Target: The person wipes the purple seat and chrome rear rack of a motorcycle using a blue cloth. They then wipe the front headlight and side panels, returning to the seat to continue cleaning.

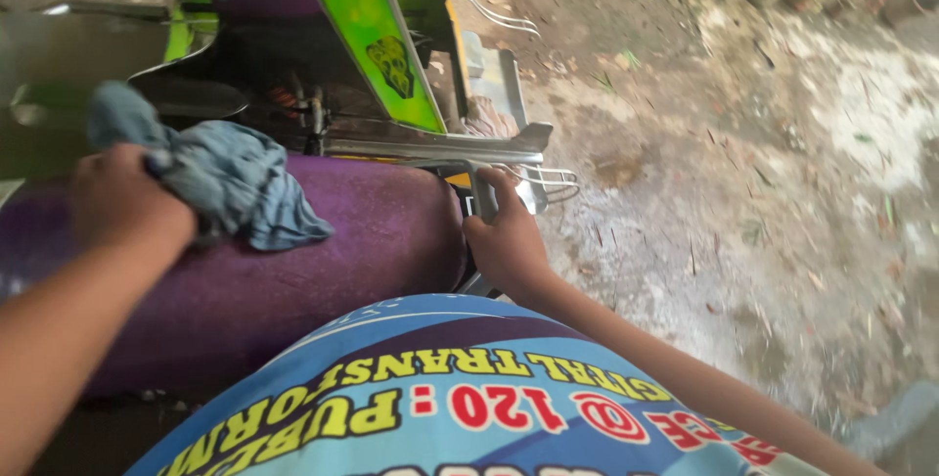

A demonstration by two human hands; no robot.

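Note:
My left hand [127, 204] is closed on a crumpled grey-blue rag [230, 178] and presses it onto the top of a purple padded seat [362, 231]. The rag hangs over the seat's upper edge. At the seat's right end my right hand [504, 236] grips a grey metal bar [481, 192] of the vehicle's frame. A flat metal rail [440, 148] runs along behind the seat.
A bright green panel [367, 31] with a dark emblem slants up behind the seat. Chrome rack rods [548, 178] stick out to the right of the frame. Bare dirt ground [743, 163] with scattered leaves and twigs lies to the right. My blue printed shirt [469, 398] fills the bottom.

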